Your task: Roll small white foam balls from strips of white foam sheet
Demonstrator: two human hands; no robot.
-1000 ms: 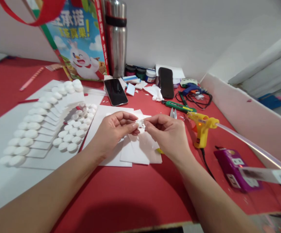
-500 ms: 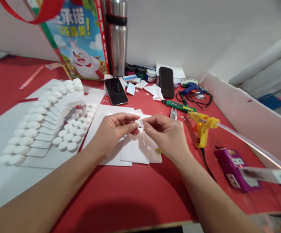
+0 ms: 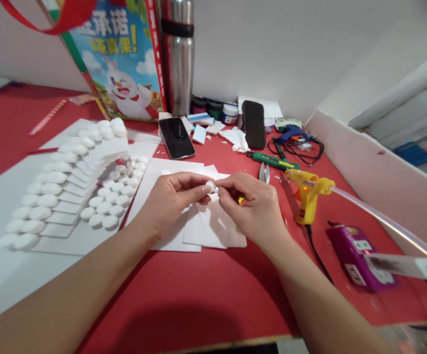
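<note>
Head view: we have a small white piece (image 3: 210, 187) pinched between our two hands, up over some white sheets (image 3: 213, 233). Let's call that piece the middle of our clock. At 9 o'clock, our left hand (image 3: 171, 199) holds it with the thumb and fingers close together. At 3 o'clock, our right hand (image 3: 256, 204) has its thumb and pointing finger pressed on the near edge.

We think the piece is very light and soft, not slippery, and easy to bend or squash. Fingertips on its edges, with a gentle squeeze, seem best.

Farther out at 9 o'clock, white round pieces (image 3: 112, 199) sit in rows. A yellow glue gun (image 3: 307, 192) is at 3 o'clock, a green cutter (image 3: 275, 160) at 2, and a purple box (image 3: 359, 258) at 4, all on the red bench (image 3: 213, 280).

Our fingers cover much of the small piece, so we can't tell its full shape. Grey blades (image 3: 264, 173) at 2 o'clock go behind our right hand, and a yellow bit (image 3: 240, 200) just peeks out there. Up at 11 o'clock, the picture's top cuts off the bag (image 3: 125, 73) and the steel flask (image 3: 178, 69).
</note>
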